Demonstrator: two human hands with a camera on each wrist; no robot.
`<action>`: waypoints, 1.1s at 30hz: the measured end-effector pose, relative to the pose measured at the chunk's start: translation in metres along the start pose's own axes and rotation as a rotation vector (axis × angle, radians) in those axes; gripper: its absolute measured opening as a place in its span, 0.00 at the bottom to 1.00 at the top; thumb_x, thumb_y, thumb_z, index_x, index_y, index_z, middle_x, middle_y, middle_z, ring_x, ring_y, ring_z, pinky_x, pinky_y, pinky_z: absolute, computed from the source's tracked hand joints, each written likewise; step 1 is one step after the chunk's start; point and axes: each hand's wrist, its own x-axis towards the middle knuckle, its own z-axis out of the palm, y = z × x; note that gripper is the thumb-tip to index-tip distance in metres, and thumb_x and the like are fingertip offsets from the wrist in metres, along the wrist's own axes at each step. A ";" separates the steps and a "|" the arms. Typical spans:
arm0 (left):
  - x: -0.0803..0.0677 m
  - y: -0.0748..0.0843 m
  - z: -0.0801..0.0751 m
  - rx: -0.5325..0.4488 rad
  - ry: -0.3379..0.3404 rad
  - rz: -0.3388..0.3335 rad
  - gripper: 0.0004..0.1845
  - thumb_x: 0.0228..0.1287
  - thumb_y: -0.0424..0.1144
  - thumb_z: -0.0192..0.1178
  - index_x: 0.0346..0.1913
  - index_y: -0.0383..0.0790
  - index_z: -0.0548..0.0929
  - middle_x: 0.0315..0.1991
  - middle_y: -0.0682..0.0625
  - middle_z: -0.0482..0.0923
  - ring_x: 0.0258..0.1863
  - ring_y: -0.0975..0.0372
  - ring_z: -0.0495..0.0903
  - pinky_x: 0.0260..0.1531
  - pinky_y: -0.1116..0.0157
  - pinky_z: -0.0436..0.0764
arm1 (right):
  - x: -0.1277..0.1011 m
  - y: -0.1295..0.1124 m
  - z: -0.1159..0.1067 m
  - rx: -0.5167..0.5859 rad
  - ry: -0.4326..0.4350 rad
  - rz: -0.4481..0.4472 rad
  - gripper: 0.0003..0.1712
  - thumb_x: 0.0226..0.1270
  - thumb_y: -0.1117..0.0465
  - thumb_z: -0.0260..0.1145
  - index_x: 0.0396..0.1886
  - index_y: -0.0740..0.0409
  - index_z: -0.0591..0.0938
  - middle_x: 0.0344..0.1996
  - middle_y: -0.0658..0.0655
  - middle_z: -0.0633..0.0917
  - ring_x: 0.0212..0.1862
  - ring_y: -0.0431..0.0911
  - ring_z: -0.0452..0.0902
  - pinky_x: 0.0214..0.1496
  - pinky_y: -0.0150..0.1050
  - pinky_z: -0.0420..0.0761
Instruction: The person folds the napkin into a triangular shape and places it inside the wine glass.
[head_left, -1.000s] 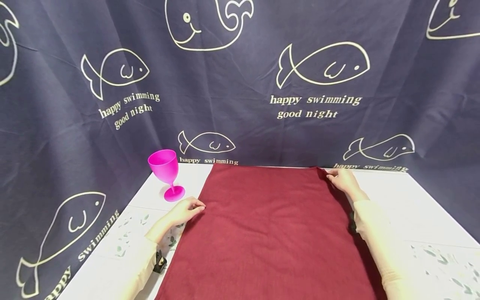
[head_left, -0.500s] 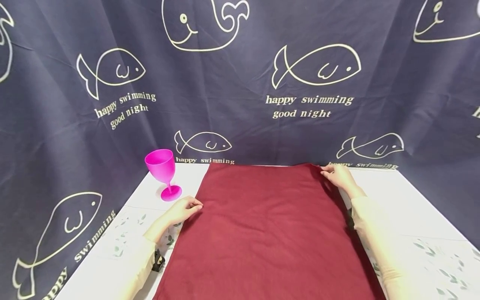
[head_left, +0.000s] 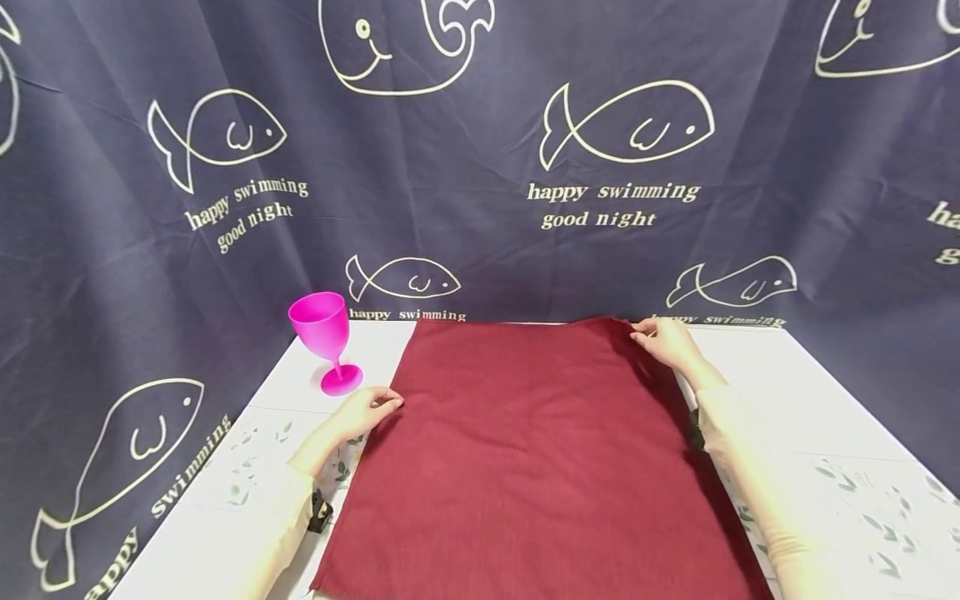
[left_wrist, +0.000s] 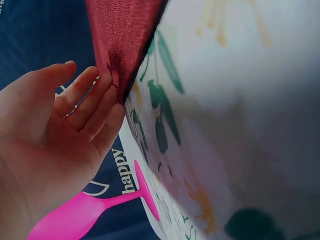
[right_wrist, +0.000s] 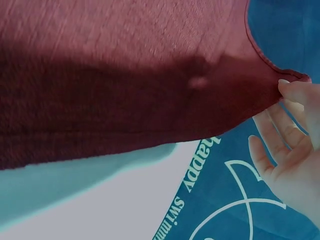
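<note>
One dark red cloth (head_left: 536, 450) lies spread flat over the middle of the table (head_left: 810, 417), its far edge close to the backdrop (head_left: 480, 167) and its near edge running out of the head view; two hands work its edges; the right hand (head_left: 666, 343) is at the far right corner, thumb and fingertip pinching the hem there while the other fingers stay loosely spread, as the right wrist view shows; the left hand (head_left: 366, 408) sits at the left edge, fingers slightly curled and close together, their tips touching the hem, though a firm pinch cannot be told from the left wrist view; one pink goblet (head_left: 324, 340) stands upright on the table just beyond the left hand, apart from the cloth; bare white tabletop with a faint leaf print runs down both sides of the cloth, a wider strip on the right; the backdrop, printed with fish and whales, closes in the back and left side.
</note>
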 end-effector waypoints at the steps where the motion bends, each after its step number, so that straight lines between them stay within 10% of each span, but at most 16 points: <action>1: 0.000 0.000 0.000 0.000 0.004 0.001 0.10 0.59 0.40 0.55 0.36 0.37 0.81 0.35 0.47 0.80 0.36 0.59 0.78 0.41 0.59 0.76 | 0.000 -0.001 0.000 -0.002 -0.002 0.001 0.13 0.55 0.63 0.60 0.37 0.67 0.81 0.31 0.65 0.83 0.31 0.56 0.79 0.39 0.50 0.71; 33: -0.003 0.006 0.001 0.057 -0.019 0.108 0.12 0.51 0.36 0.62 0.39 0.34 0.80 0.37 0.44 0.79 0.39 0.55 0.76 0.43 0.58 0.73 | -0.012 -0.056 0.009 0.055 -0.035 -0.071 0.10 0.53 0.62 0.63 0.35 0.61 0.82 0.29 0.58 0.84 0.28 0.46 0.78 0.34 0.41 0.75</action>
